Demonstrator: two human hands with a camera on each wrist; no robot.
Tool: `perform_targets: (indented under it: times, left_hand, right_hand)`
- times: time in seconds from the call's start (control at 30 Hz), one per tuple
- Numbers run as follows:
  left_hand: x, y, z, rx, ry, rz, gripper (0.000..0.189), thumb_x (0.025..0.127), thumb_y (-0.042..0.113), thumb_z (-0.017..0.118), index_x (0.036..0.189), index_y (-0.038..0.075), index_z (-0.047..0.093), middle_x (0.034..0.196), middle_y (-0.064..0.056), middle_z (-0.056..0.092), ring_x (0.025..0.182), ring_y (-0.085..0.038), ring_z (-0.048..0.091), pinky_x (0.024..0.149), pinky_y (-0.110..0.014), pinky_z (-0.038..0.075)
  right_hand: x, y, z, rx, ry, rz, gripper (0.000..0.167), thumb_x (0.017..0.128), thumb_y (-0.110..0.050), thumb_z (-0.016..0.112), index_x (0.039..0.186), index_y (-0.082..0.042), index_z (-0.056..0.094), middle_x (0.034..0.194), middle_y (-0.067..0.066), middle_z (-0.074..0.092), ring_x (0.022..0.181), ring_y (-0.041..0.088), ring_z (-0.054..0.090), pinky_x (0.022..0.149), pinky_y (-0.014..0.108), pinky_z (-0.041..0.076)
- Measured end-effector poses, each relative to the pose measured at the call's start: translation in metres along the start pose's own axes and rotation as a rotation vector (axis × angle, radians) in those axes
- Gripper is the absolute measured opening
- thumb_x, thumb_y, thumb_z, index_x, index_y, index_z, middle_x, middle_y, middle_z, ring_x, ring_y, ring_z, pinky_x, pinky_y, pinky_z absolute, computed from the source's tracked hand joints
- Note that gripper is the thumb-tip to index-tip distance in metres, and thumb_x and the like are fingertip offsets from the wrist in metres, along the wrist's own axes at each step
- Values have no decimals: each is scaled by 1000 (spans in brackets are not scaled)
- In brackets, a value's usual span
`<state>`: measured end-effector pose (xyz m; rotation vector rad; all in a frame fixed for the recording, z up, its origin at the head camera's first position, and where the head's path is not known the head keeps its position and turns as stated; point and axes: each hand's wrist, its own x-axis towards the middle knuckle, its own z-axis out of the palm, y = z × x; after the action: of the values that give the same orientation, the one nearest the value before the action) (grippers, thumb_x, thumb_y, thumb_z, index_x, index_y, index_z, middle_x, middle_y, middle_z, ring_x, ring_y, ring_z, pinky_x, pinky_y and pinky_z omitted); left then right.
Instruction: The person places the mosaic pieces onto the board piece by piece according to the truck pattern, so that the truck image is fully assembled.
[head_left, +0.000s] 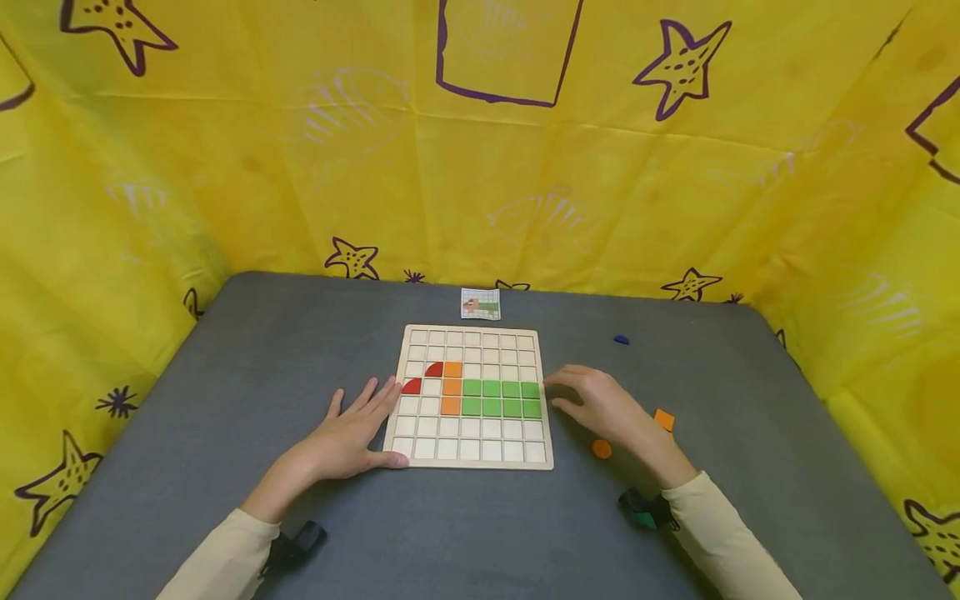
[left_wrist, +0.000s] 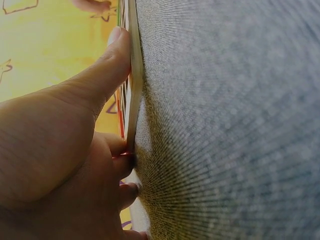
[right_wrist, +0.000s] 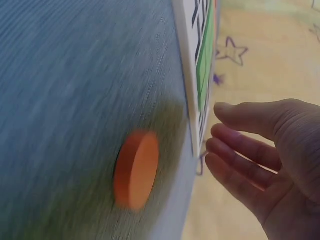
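Note:
A square wooden grid board [head_left: 468,460] lies in the middle of the table. Set in it are two red quarter-round tiles [head_left: 412,387], a column of orange square tiles [head_left: 452,387] and two rows of green square tiles [head_left: 491,389]. My left hand [head_left: 347,440] rests at the board's left edge with fingers spread, its thumb [left_wrist: 107,65] on the near left corner. Beside the right edge, next to the green tiles, is my right hand [head_left: 600,406]. Its fingers [right_wrist: 237,167] bend loosely, with nothing between them and the thumb.
Behind the board lies a small pattern card [head_left: 481,304]. To the right are a blue piece [head_left: 621,339], an orange disc [head_left: 602,449] and an orange square [head_left: 663,419] by my forearm. A green piece [head_left: 644,520] shows partly under the right wrist camera. Yellow cloth [head_left: 480,167] walls the table.

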<state>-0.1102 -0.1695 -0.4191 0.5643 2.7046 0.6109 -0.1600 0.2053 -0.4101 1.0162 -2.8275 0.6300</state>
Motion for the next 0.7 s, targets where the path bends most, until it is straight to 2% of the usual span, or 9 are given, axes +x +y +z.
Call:
perform_targets:
  times: [0.4, 0.7]
  left_hand:
    - [-1, 1, -2, 6, -1, -1, 108, 80, 57, 72, 156, 3, 17, 162, -18, 15, 147, -44, 8, 107, -73, -1]
    - [0, 0, -1, 14, -11, -14, 109, 80, 58, 72, 156, 4, 17, 162, -17, 15, 148, -43, 7, 107, -72, -2]
  right_hand:
    - [-22, 29, -18, 24, 41, 53, 32, 82, 1, 77, 113, -1, 71, 104, 10, 70, 95, 26, 67, 81, 43, 54]
    - [-40, 45, -35, -20, -32, 124, 33, 83, -1, 75, 116, 0, 69, 107, 13, 70, 98, 32, 66, 84, 48, 53]
